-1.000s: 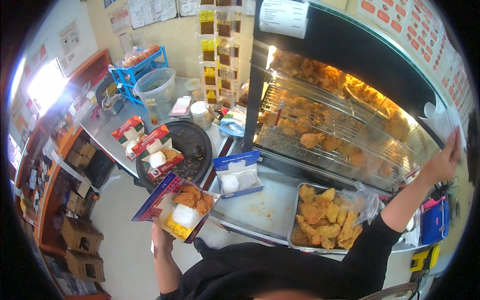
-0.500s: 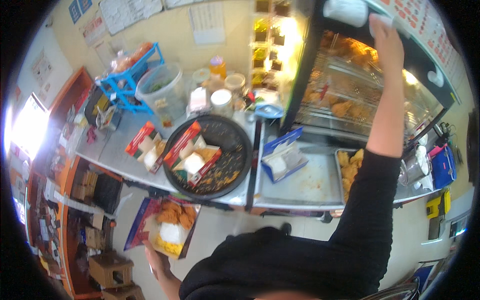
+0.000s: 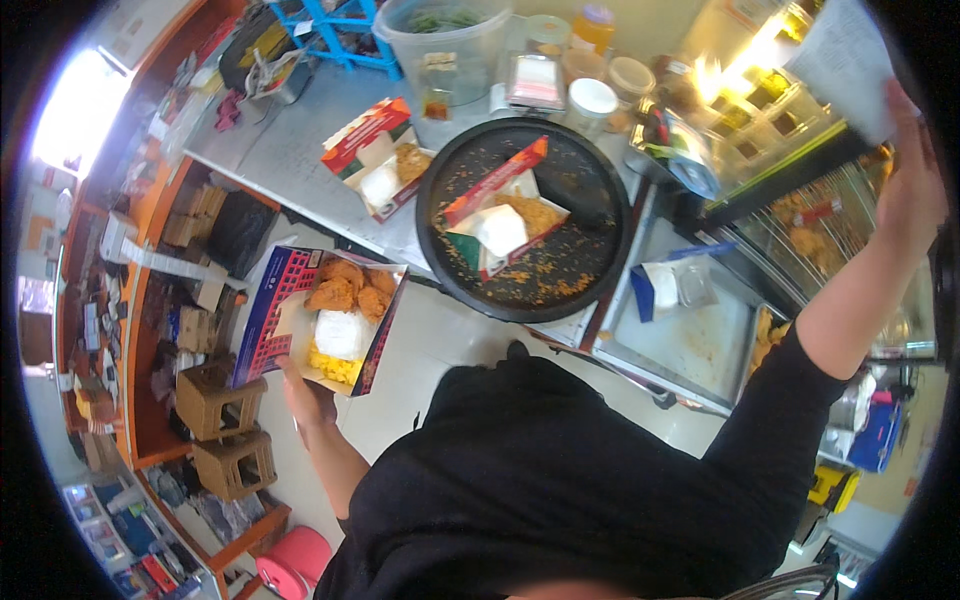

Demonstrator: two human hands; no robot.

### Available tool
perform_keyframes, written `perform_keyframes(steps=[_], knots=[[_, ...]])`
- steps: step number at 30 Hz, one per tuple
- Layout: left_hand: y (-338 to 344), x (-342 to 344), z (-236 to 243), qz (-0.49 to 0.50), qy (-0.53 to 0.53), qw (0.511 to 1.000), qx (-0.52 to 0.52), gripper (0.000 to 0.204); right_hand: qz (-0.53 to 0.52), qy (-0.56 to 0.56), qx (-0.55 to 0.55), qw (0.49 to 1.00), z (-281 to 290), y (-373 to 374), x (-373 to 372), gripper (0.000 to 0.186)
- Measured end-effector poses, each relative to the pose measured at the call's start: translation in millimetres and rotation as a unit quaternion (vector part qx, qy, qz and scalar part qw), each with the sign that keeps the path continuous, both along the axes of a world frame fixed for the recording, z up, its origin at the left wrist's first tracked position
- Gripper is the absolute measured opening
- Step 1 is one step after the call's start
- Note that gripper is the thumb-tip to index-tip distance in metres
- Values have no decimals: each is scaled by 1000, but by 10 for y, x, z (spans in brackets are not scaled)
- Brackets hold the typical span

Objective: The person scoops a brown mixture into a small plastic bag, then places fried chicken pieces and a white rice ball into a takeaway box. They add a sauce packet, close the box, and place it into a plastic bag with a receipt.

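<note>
My left hand [image 3: 310, 400] grips the lower edge of an open takeaway box [image 3: 262, 325], blue and red with a checked pattern. In it sit fried chicken pieces [image 3: 345, 290], a white-wrapped portion [image 3: 342, 335] and something yellow and crumbly [image 3: 336, 368]. Far to the right, my raised right hand [image 3: 912, 175] has its fingers at a white sheet of paper [image 3: 842, 65]; its grip is partly hidden at the dark rim. Two smaller red and white boxes hold breaded pieces and white-wrapped portions: one box [image 3: 505, 225] stands in the round black pan [image 3: 440, 262], the other [image 3: 378, 165] beside it.
A metal tray [image 3: 668, 355] with a small blue box [image 3: 655, 290] lies right of the pan, near the glass display warmer [image 3: 800, 225]. Jars, a clear tub [image 3: 445, 50] and a blue rack [image 3: 345, 40] line the back. Orange shelves [image 3: 150, 420] stand at left.
The view has swung to the right and down. My right hand, earlier at a white thing atop the warmer, now shows beside a white sheet. The takeaway box stays in my left hand.
</note>
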State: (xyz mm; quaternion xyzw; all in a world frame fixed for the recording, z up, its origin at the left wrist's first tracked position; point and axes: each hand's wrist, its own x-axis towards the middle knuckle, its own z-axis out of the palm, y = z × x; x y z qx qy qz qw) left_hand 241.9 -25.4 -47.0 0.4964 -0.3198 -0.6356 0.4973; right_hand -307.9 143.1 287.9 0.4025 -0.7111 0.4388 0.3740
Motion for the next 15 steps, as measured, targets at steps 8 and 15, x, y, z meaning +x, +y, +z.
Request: perform_keyframes(steps=[8, 15], knots=[[-852, 166, 1, 29, -10, 999, 44, 79, 384, -343, 122, 848, -1042, -1401, 1065, 24], [-2554, 522, -115, -34, -54, 998, 6, 65, 376, -425, 81, 820, -1531, -2115, 2112, 21]])
